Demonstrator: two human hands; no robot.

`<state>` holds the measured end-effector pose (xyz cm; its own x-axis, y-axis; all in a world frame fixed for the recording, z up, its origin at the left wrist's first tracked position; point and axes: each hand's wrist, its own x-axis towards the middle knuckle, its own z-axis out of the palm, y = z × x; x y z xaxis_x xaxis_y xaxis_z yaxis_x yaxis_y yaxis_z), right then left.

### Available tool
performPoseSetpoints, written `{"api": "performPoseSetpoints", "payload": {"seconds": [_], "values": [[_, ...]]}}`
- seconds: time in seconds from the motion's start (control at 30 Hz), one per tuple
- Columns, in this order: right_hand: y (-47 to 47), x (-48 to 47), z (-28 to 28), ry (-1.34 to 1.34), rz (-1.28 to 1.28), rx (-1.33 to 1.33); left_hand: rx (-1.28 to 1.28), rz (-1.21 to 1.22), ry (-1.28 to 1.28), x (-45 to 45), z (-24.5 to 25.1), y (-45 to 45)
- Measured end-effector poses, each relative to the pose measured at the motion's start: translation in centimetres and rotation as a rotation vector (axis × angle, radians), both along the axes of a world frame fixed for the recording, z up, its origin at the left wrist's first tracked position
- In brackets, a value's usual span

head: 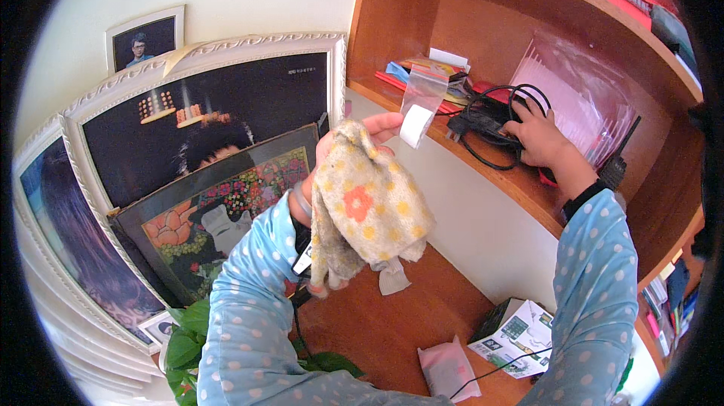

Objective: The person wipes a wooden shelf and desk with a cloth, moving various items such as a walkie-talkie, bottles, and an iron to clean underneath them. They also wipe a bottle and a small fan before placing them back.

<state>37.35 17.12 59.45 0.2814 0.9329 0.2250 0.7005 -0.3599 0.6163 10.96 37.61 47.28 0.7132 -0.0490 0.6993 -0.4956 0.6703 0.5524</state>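
My left hand (323, 151) holds a worn cream cloth (390, 202) with yellow dots and an orange flower, which hangs down over the palm. Between its fingertips is a small clear zip bag (425, 89) with a white piece inside. Up on the wooden shelf, my right hand (537, 132) has its fingers on a coiled black cable (491, 165) with a plug and a dark body under the fingers. Behind that hand leans a clear plastic sleeve (571, 78) with pink-white contents.
Left of me stand large framed pictures (271, 89) and a smaller framed one (186, 236). Colourful packets (399, 73) lie on the shelf (396, 16). A black handheld radio (616, 165) stands at its right. Below are a printed box (517, 338), a pink packet (449, 369) and a leafy plant (189, 332).
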Motion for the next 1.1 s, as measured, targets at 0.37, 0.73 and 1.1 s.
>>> {"api": "performPoseSetpoints", "payload": {"seconds": [0.37,0.73,1.1], "values": [[-0.2,-2.7,-0.2,-0.037,-0.116,-0.058,-0.385,-0.442,-0.203,0.6,-2.1,-5.5],[-2.6,-3.3,-0.1,-0.040,-0.045,0.034,-0.439,-0.605,-0.191,2.1,-3.0,-8.7],[-2.9,-13.8,-1.6,1.621,0.401,0.321,-0.395,-0.961,-0.341,5.0,-4.5,-12.9]]}}
